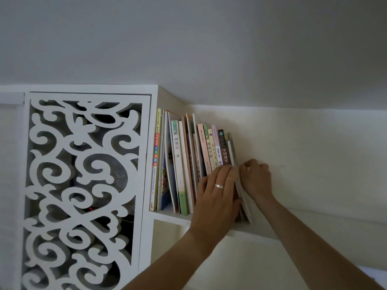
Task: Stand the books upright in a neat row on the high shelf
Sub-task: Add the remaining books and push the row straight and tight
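Left hand flat, fingers straight, pressing the book spines; right hand curled on the end book. Books upright on high shelf, beside fretwork panel.

The row of books stands on the high shelf, its left end against the cabinet side panel. The carved cabinet door lies left of that panel. The wall runs behind and to the right of the row. The left hand lies flat across the spines at the row's right end. The right hand sits just right of the outermost book, touching it. Both forearms rise from below the shelf.
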Motion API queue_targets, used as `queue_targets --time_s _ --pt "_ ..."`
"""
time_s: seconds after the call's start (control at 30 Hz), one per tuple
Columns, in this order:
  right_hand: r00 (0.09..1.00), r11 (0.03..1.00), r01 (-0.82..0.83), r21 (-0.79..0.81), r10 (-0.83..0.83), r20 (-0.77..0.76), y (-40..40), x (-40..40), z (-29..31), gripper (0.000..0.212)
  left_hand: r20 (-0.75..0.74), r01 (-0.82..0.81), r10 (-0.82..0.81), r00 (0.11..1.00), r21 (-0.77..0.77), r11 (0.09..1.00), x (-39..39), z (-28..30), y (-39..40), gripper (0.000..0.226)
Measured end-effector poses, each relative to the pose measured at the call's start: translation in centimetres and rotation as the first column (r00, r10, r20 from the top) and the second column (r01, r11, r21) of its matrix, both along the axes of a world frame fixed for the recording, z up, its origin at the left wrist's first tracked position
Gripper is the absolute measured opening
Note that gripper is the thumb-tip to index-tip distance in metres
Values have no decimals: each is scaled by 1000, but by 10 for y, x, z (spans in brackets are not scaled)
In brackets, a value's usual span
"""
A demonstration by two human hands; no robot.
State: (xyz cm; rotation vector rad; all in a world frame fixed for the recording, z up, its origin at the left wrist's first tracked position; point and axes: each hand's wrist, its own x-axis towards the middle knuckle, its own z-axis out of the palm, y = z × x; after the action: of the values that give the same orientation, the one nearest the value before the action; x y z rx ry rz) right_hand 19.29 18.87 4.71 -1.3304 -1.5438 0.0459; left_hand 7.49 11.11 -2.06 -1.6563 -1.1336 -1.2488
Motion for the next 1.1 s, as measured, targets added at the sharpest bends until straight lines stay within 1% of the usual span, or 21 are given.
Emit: queue_targets --time_s 0.03,0.1,0.17,0.23,0.3,0.33,0.4,0.47,0.53,0.6,0.67,0.73,0.77,0.8,0.9,0.93,0.97,1.03,1.1 --pt "997 996 -65 67 67 -26 -8 2 3 40 46 11 -11 999 -12 1000 1 1 1 72" --pt "973 971 -221 95 226 -44 -29 2 10 57 147 33 -27 989 -42 999 3 4 3 72" --pt "931 931 -364 43 364 -7 -43 4 14 62 168 24 -17 986 -41 999 4 5 8 73" --pt "901 901 -432 -43 433 29 -44 14 13 70 152 32 -29 988 -19 999 3 1 13 69" --pt "908 910 -411 -56 414 70 -44 27 9 72 142 48 -49 989 11 999 1 -2 18 63" --pt "916 920 -390 -39 392 80 -44 31 8 70 138 47 -49 989 17 999 0 -3 20 61" --pt "931 936 -352 3 350 101 -43 32 7 61 123 44 -45 991 14 999 0 -2 21 60" --pt "929 938 -347 9 342 140 -44 30 8 55 111 45 -46 993 14 999 -1 -2 21 58" --pt "925 942 -334 -37 335 176 -45 30 10 58 106 55 -56 993 12 998 -1 -3 20 54" --pt "931 954 -295 -52 299 209 -49 28 13 67 110 58 -58 992 -1 998 -2 -3 18 50" --pt "952 976 -210 58 191 238 -53 22 14 73 113 57 -54 992 -23 998 -2 -3 17 49" --pt "965 974 -44 220 -15 260 -55 16 9 72 110 54 -49 993 -37 998 -3 -5 17 50" --pt "956 961 22 274 -100 276 -56 15 4 71 108 54 -50 993 -38 998 -3 -5 17 51" --pt "943 958 57 280 -143 300 -55 14 -3 72 109 60 -56 992 -34 998 -3 -6 17 51" --pt "903 988 89 125 -133 408 -53 19 -25 96 111 75 -74 991 -5 997 -3 -6 17 48" --pt "891 991 103 89 -132 435 -54 21 -29 100 108 74 -74 991 -1 997 -2 -6 17 48" --pt "889 993 97 69 -118 443 -56 22 -31 98 106 73 -73 992 1 997 -2 -6 16 48" --pt "894 998 20 58 -44 446 -57 25 -30 86 112 82 -82 990 6 997 -1 -6 15 47" --pt "920 997 -9 76 -22 392 -61 28 -23 73 122 119 -120 985 20 993 -2 -7 14 47"
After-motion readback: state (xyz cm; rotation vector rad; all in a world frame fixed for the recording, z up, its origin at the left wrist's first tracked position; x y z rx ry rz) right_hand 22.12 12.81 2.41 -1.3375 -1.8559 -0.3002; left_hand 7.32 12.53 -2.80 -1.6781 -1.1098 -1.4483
